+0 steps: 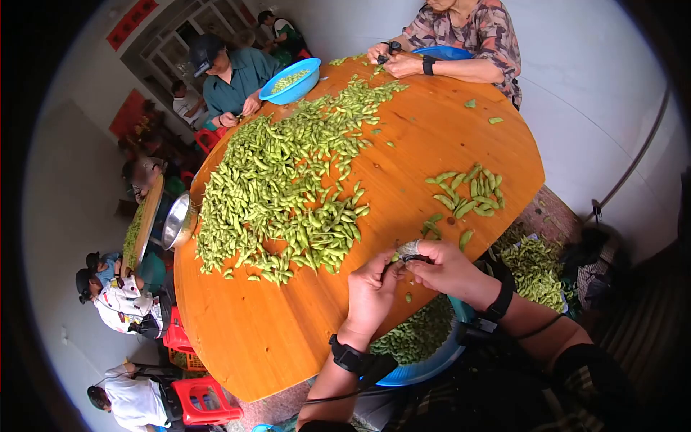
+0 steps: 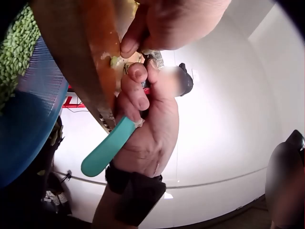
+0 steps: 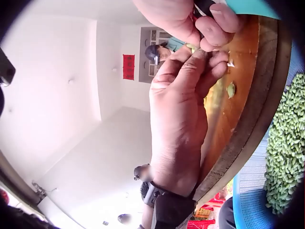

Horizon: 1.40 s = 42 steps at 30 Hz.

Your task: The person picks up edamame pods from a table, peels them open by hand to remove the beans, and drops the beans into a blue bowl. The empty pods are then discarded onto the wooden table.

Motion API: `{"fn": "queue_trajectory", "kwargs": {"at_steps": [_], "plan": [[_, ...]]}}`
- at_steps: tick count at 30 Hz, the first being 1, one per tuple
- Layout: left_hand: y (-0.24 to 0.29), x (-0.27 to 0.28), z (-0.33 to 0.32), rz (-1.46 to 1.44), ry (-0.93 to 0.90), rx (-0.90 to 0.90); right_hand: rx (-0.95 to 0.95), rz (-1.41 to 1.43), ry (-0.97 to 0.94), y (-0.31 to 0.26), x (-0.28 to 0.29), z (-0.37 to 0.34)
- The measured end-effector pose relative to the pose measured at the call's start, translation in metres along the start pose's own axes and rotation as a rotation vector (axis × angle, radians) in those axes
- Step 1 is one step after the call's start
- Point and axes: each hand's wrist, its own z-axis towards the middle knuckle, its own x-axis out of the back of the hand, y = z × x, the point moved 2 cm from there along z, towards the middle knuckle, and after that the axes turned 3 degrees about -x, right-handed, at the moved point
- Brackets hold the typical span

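Close together over the table's near edge are both hands. The left hand [image 1: 371, 295] [image 2: 178, 24] [image 3: 178, 114] pinches a small green pod [image 1: 395, 256] [image 3: 193, 47] between thumb and fingers. Around a tool with a teal handle [image 2: 107, 149] [image 3: 255, 7] curl the fingers of the right hand [image 1: 457, 273] [image 2: 155, 114] [image 3: 176, 19]; its fingertips meet the left hand's at the pod. The tool's working end is hidden. Something grey and silvery [image 1: 409, 249] wraps a right-hand finger. Below sits a blue basin [image 1: 417, 374] [image 3: 248, 212] of green beans [image 1: 417, 331] [image 3: 286, 148].
A large pod heap [image 1: 281, 187] covers the left of the wooden table [image 1: 252, 331]; a smaller group [image 1: 471, 189] lies at right. Two people sit across, near blue basins [image 1: 306, 81] [image 1: 450, 52]. A metal bowl [image 1: 176, 222] is at the left edge. More pods [image 1: 533, 270] lie beyond the right edge.
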Motion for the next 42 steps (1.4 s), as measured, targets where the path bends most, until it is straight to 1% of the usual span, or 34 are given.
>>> {"fn": "queue_trajectory", "kwargs": {"at_steps": [1,2,4,5,7,8,10,11,12,13,14,15,17,18,19,20,21,22,23,24,25,27,28,29,31,33,35,36,37,38,39,41,42], "plan": [[-0.001,0.001,0.000,-0.068,-0.005,0.010,-0.033,0.025,-0.008,-0.002,-0.001,0.000],[-0.002,0.002,0.001,-0.072,-0.006,0.011,-0.037,0.023,-0.006,-0.005,-0.001,-0.001],[-0.004,0.004,0.002,-0.347,-0.044,0.160,-0.136,0.216,-0.013,-0.015,-0.001,-0.006],[-0.005,0.006,0.003,-0.350,-0.042,0.162,-0.139,0.213,-0.014,-0.014,0.002,-0.006],[-0.005,0.007,0.007,-0.622,-0.089,0.308,-0.202,0.187,-0.068,-0.010,0.005,-0.005],[-0.002,0.007,0.008,-0.677,-0.056,0.380,-0.203,0.184,-0.070,-0.009,0.004,-0.005],[-0.006,0.011,0.008,-0.703,-0.069,0.387,-0.034,0.039,-0.031,-0.006,-0.001,-0.004],[-0.007,0.013,0.005,-0.727,-0.081,0.398,-0.039,0.038,-0.044,-0.002,-0.007,-0.005],[-0.003,0.012,0.004,-0.668,-0.050,0.440,0.173,-0.104,0.014,-0.003,-0.010,-0.006],[-0.002,0.010,0.005,-0.668,-0.047,0.440,0.385,-0.246,0.075,-0.005,-0.012,-0.009],[-0.002,0.009,0.005,-0.617,-0.043,0.422,0.328,-0.281,0.050,-0.007,-0.010,-0.011],[-0.001,0.009,0.004,-0.565,-0.039,0.403,0.328,-0.281,0.046,-0.009,-0.010,-0.013],[-0.003,0.008,0.004,-0.515,-0.048,0.383,0.211,-0.178,0.036,-0.009,-0.010,-0.015],[-0.005,0.008,0.004,-0.467,-0.061,0.362,0.214,-0.179,0.033,-0.009,-0.009,-0.016],[-0.008,0.008,0.004,-0.466,-0.059,0.359,0.165,-0.207,0.092,-0.009,-0.006,-0.018],[-0.012,0.009,0.003,-0.459,-0.017,0.342,0.116,-0.235,0.152,-0.008,-0.003,-0.019],[-0.011,0.011,0.002,-0.451,0.024,0.323,0.120,-0.236,0.152,-0.007,0.000,-0.019],[-0.009,0.011,0.001,-0.450,0.024,0.318,0.180,-0.226,0.196,-0.004,0.005,-0.017],[-0.005,0.013,-0.002,-0.260,0.000,0.262,0.241,-0.215,0.241,-0.004,0.010,-0.016],[0.000,0.014,-0.006,-0.071,-0.024,0.206,0.233,-0.363,0.256,-0.016,0.016,-0.021],[0.005,0.014,-0.014,-0.067,-0.022,0.202,0.239,-0.362,0.255,-0.012,0.025,-0.019],[0.025,0.015,-0.030,0.352,-0.109,-0.058,0.404,-0.697,0.396,-0.004,0.045,-0.014],[0.034,0.017,-0.034,0.315,-0.159,0.027,0.389,-0.720,0.429,-0.005,0.053,-0.014],[0.037,0.021,-0.035,0.323,-0.152,0.030,0.342,-0.739,0.434,-0.006,0.059,-0.015],[0.044,0.032,-0.035,0.424,-0.050,-0.175,0.285,-0.720,0.478,-0.006,0.064,-0.015],[0.032,0.052,-0.020,0.667,0.059,-0.032,0.292,-0.730,0.473,-0.005,0.062,-0.014],[0.021,0.064,0.001,0.831,0.138,-0.073,0.308,-0.745,0.472,-0.008,0.058,-0.014],[0.013,0.068,0.007,0.833,0.143,-0.075,0.300,-0.715,0.443,-0.010,0.053,-0.016],[0.005,0.070,0.014,0.880,0.118,-0.026,0.291,-0.686,0.415,-0.011,0.050,-0.018],[-0.001,0.071,0.017,0.926,0.092,0.024,0.279,-0.718,0.394,-0.011,0.049,-0.019],[0.000,0.073,0.018,0.925,0.091,0.022,0.279,-0.718,0.397,-0.013,0.046,-0.021],[0.006,0.071,0.015,0.923,0.073,-0.125,0.290,-0.562,0.314,-0.015,0.036,-0.025],[0.011,0.067,0.012,0.921,0.065,-0.129,0.388,-0.486,0.266,-0.008,0.032,-0.021]]}}
